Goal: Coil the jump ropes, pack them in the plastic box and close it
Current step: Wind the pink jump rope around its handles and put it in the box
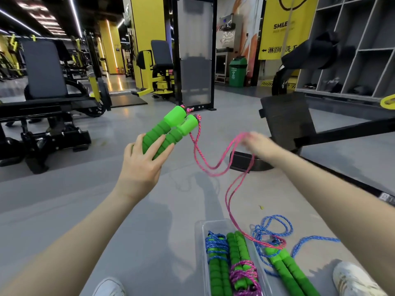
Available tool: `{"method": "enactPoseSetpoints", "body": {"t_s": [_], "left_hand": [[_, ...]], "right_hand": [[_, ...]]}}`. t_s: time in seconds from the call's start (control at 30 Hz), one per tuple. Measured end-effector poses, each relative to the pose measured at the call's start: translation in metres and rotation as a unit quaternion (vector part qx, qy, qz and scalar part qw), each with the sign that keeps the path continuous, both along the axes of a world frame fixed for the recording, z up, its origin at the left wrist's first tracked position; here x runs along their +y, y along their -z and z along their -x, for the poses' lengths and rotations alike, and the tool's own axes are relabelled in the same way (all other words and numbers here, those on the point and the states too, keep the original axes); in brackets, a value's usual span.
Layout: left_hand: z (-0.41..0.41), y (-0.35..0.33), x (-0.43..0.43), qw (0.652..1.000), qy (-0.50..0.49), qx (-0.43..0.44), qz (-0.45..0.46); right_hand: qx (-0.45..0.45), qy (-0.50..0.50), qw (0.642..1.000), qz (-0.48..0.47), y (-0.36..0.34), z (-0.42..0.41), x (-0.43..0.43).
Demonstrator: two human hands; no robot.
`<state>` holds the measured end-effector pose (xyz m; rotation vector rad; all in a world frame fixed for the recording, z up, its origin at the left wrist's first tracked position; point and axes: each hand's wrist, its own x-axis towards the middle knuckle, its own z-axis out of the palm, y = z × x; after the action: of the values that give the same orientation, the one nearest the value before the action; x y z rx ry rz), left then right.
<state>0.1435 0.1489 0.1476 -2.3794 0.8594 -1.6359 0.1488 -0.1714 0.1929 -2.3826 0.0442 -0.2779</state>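
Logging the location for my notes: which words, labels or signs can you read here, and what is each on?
"SMILE" on the yellow banner, top right.
Small line under it: too blurred to read.
Arrow with Chinese characters lower on that banner, starting "淋浴": rest partly hidden.
White print on the green bin: too small to read.
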Motion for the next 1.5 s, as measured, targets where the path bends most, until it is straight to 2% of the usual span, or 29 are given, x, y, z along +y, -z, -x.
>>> {"method": "enactPoseSetpoints", "body": {"t_s": [0.03,0.07,0.1,0.13,0.17,0.2,0.27,0.33,0.43,0.53,0.67,0.77,0.83,0.9,1.0,1.07,1.2,1.27,1.33,1.5], "left_hand": [[-0.001,0.001,-0.002,1.0,0.001,0.004,-0.003],[-0.002,0.002,-0.004,1.0,0.003,0.008,-0.009],[-0.002,0.003,-0.006,1.0,0.006,0.009,-0.018],[-0.003,0.005,-0.009,0.999,0.012,0.011,-0.032],[-0.003,0.007,-0.013,0.999,0.022,0.009,-0.049],[-0.002,0.01,-0.017,0.997,0.033,0.006,-0.07],[0.0,0.016,-0.027,0.993,0.056,0.0,-0.103],[0.005,0.02,-0.036,0.989,0.08,0.003,-0.127],[0.01,0.021,-0.052,0.986,0.1,0.017,-0.129],[0.015,0.017,-0.063,0.99,0.107,0.037,-0.08],[0.02,0.014,-0.071,0.991,0.113,0.061,-0.05],[0.023,0.017,-0.077,0.99,0.123,0.062,-0.039],[0.024,0.02,-0.081,0.989,0.128,0.054,-0.049],[0.023,0.022,-0.082,0.989,0.127,0.038,-0.067],[0.019,0.026,-0.078,0.989,0.11,0.023,-0.093],[0.017,0.028,-0.075,0.989,0.089,0.022,-0.117],[0.017,0.031,-0.07,0.985,0.053,0.033,-0.162],[0.018,0.032,-0.072,0.981,0.05,0.035,-0.186],[0.022,0.031,-0.071,0.973,0.048,0.047,-0.221],[0.026,0.031,-0.066,0.951,0.057,0.066,-0.298]], "right_hand": [[0.114,-0.038,0.988,0.092,0.018,0.009,0.0],[0.237,-0.067,0.952,0.184,0.036,0.015,-0.001],[0.345,-0.075,0.898,0.262,0.049,0.021,-0.002],[0.398,-0.077,0.858,0.315,0.06,0.025,-0.004],[0.396,-0.081,0.855,0.325,0.065,0.03,-0.005],[0.356,-0.092,0.883,0.291,0.068,0.029,-0.008],[0.269,-0.102,0.951,0.11,0.065,0.027,-0.01],[0.182,-0.106,0.976,-0.062,0.056,0.025,-0.002],[0.075,-0.13,0.961,-0.231,0.051,0.02,0.012],[0.053,-0.127,0.923,-0.359,0.045,0.027,0.028],[0.017,-0.113,0.896,-0.429,0.045,0.038,0.039],[-0.002,-0.014,0.902,-0.431,0.049,0.044,0.046],[-0.014,0.051,0.918,-0.392,0.054,0.044,0.049],[-0.027,0.09,0.95,-0.299,0.06,0.042,0.05],[-0.033,0.081,0.988,-0.13,0.067,0.041,0.05],[0.016,0.056,0.998,-0.027,0.065,0.042,0.048],[0.151,-0.028,0.981,0.122,0.061,0.048,0.047],[0.185,-0.07,0.965,0.172,0.055,0.052,0.048],[0.172,-0.099,0.957,0.21,0.044,0.056,0.045],[0.06,-0.175,0.94,0.286,0.018,0.061,0.024]]}}
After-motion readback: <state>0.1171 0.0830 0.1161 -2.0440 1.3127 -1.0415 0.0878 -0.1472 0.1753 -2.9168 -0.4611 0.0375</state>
